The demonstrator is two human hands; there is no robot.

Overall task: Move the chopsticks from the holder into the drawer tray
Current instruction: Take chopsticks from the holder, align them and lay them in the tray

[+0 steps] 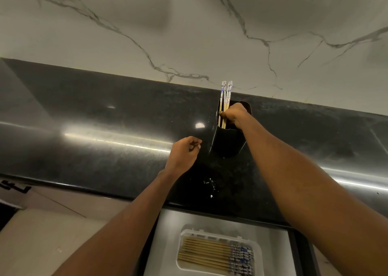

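A black holder (227, 142) stands on the dark countertop near the wall. A bundle of wooden chopsticks (225, 95) with blue-and-white patterned tops sticks up from it. My right hand (235, 114) is closed around these chopsticks at the holder's mouth. My left hand (183, 154) hovers left of the holder, fingers curled, holding nothing and not touching the holder. Below the counter edge, a white tray (257, 248) in the open drawer holds several chopsticks (212, 254) lying flat, patterned ends to the right.
The glossy black countertop (94, 133) runs across the view, backed by a white marble-veined wall (189, 23). A few white specks lie on the counter near its front edge (210, 183). The pale drawer floor (168, 233) surrounds the tray.
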